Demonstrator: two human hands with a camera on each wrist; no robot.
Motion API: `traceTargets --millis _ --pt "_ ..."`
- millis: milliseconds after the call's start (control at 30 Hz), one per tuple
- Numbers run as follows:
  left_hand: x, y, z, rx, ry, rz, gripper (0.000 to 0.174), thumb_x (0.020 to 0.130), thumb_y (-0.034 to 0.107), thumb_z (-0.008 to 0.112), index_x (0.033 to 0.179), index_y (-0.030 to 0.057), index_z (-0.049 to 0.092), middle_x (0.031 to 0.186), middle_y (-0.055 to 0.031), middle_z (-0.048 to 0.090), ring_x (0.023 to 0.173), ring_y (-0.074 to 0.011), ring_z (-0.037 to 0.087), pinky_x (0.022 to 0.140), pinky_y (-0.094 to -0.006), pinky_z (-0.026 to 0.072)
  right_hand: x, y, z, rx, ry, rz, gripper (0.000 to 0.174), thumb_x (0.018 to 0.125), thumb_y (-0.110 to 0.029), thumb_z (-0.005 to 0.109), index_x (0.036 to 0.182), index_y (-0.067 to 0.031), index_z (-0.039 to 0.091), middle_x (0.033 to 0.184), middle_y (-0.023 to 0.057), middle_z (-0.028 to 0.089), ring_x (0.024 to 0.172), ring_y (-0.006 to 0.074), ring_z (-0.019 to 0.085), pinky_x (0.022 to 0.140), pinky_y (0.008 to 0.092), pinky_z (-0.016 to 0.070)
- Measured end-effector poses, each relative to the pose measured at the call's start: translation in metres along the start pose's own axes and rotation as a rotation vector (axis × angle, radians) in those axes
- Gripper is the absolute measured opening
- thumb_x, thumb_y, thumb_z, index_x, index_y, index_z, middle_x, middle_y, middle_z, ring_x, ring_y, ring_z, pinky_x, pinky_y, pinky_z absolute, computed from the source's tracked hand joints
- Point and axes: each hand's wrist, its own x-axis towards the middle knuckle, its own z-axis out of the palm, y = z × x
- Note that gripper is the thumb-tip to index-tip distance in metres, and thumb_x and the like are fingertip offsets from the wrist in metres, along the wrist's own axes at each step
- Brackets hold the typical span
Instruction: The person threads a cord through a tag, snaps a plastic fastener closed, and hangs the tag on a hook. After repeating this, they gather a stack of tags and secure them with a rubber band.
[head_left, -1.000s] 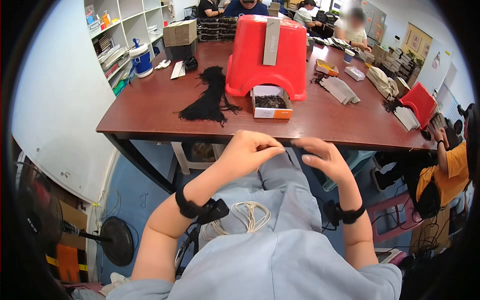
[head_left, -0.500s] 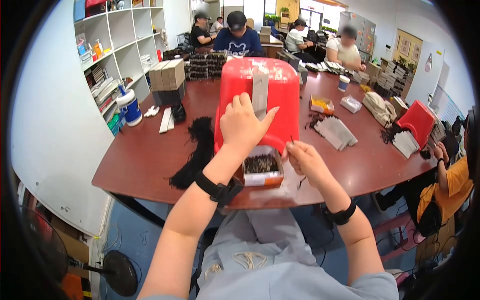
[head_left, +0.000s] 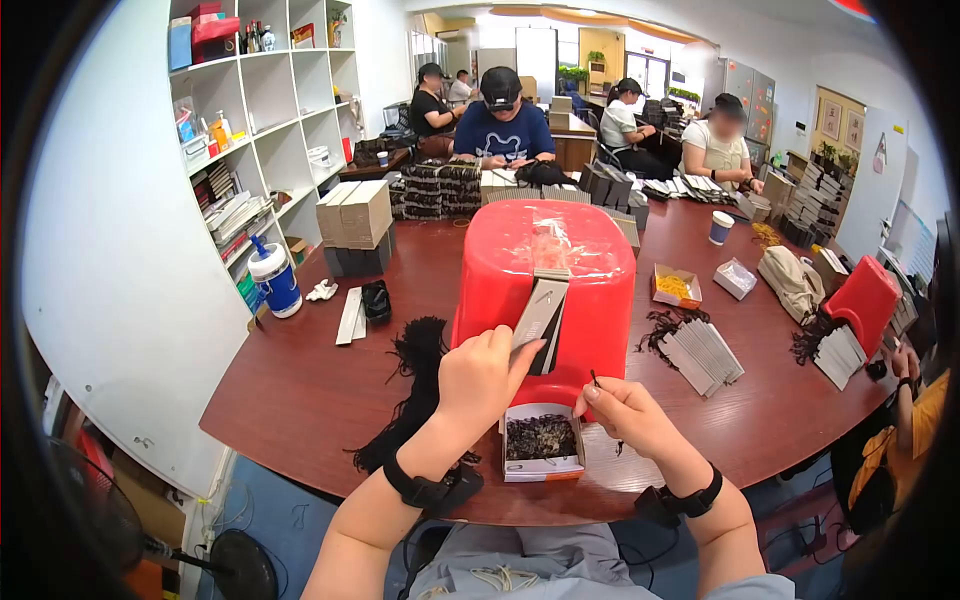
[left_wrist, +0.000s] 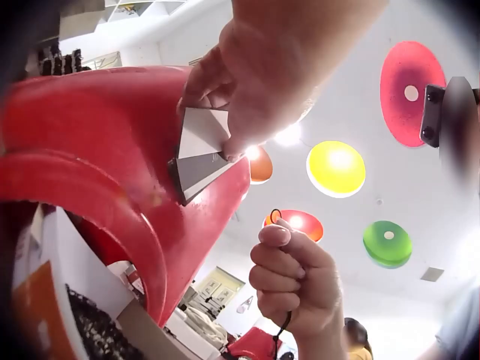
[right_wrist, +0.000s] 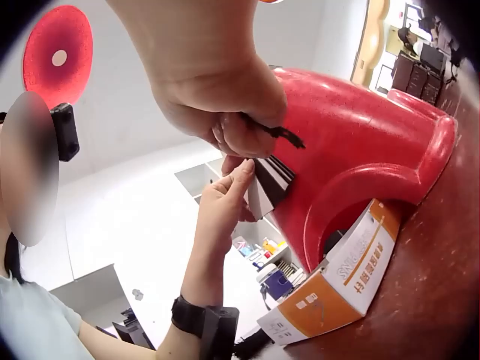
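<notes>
A red plastic stool [head_left: 600, 270] stands on the table in front of me, with clear tape across its top. Long grey card tags [head_left: 541, 312] hang down its near side, and my left hand [head_left: 482, 378] grips them between thumb and fingers, their lower ends fanned apart. In the left wrist view the tags [left_wrist: 201, 161] show pale and dark faces. To the right of the stool, my right hand [head_left: 628, 412] pinches a thin black cord [left_wrist: 286, 322], a small loop of it sticking up past the fingertips. A small open box [head_left: 545, 470] of dark pieces sits at the stool's arched opening.
Left of the stool lies a bundle of black cords [head_left: 418, 385]. More grey tags [head_left: 702, 357] with cords are spread at the right, near a box of yellow pieces [head_left: 676, 286]. Stacked cartons [head_left: 355, 215] and a blue-white jug [head_left: 275, 280] stand at the left. Other people sit around.
Both hands have risen from over my lap to the stool. The left hand, spread beside the tags half a second ago, now holds them. The right hand keeps the cord. My view has tilted up.
</notes>
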Motion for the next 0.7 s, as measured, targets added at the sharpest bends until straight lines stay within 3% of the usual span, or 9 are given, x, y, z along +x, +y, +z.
traceTargets --millis 100,167,200,333,600,633,700 --pt "0.000 -0.003 0.001 -0.138 -0.006 -0.091 0.028 0.072 0.025 0.065 0.064 0.0039 0.048 0.054 -0.0095 0.053 0.047 -0.0228 0.054 0.043 -0.0298 0.0410 0.007 -0.005 -0.001 -0.064 -0.015 -0.022 0.024 0.089 -0.020 0.042 0.079 -0.0024 0.055 0.065 -0.0010 0.050 0.059 0.0069 0.046 0.054 0.0217 0.0388" --pt "0.001 -0.003 0.002 -0.218 -0.021 -0.125 0.028 0.073 0.024 0.065 0.065 0.0030 0.049 0.053 -0.0091 0.053 0.045 -0.0210 0.052 0.043 -0.0284 0.0399 0.017 -0.005 0.000 -0.444 0.165 -0.400 0.021 0.088 -0.018 0.045 0.084 0.0004 0.054 0.061 -0.0019 0.048 0.057 0.0037 0.042 0.051 0.0190 0.0353" --pt "0.002 -0.002 0.000 -0.235 -0.060 -0.162 0.027 0.074 0.025 0.064 0.067 0.0035 0.050 0.055 -0.0097 0.054 0.048 -0.0234 0.054 0.043 -0.0307 0.0406 0.020 -0.011 -0.001 -0.458 0.201 -0.326 0.016 0.087 -0.012 0.046 0.086 0.0030 0.053 0.074 0.0019 0.055 0.070 0.0060 0.048 0.063 0.0205 0.0403" --pt "0.002 -0.001 -0.002 -0.289 -0.122 -0.227 0.026 0.076 0.026 0.062 0.068 0.0035 0.051 0.056 -0.0110 0.055 0.049 -0.0266 0.055 0.044 -0.0319 0.0409 0.037 -0.006 0.006 -0.403 0.251 -0.449 0.014 0.086 -0.006 0.045 0.093 0.0034 0.053 0.080 0.0033 0.057 0.074 0.0048 0.049 0.067 0.0189 0.0403" --pt "0.000 -0.003 -0.002 -0.305 -0.133 -0.242 0.027 0.077 0.026 0.060 0.068 0.0029 0.051 0.057 -0.0110 0.055 0.049 -0.0261 0.054 0.044 -0.0317 0.0406 0.035 -0.009 0.009 -0.447 0.265 -0.420 0.021 0.085 -0.006 0.045 0.103 0.0030 0.052 0.082 0.0029 0.058 0.073 0.0046 0.047 0.067 0.0195 0.0398" --pt "0.000 -0.003 -0.001 -0.308 -0.134 -0.242 0.027 0.077 0.026 0.060 0.068 0.0029 0.051 0.057 -0.0110 0.055 0.049 -0.0261 0.054 0.044 -0.0317 0.0406 0.034 -0.009 0.011 -0.458 0.274 -0.454 0.023 0.084 -0.006 0.046 0.105 0.0030 0.051 0.076 0.0063 0.057 0.068 0.0078 0.050 0.064 0.0216 0.0410" --pt "-0.001 -0.003 -0.001 -0.335 -0.118 -0.242 0.025 0.074 0.020 0.065 0.066 0.0007 0.051 0.053 -0.0082 0.052 0.044 -0.0137 0.049 0.042 -0.0248 0.0377 0.032 -0.008 0.015 -0.471 0.281 -0.488 0.024 0.084 -0.006 0.047 0.106 0.0030 0.051 0.070 0.0097 0.056 0.063 0.0111 0.052 0.061 0.0237 0.0423"
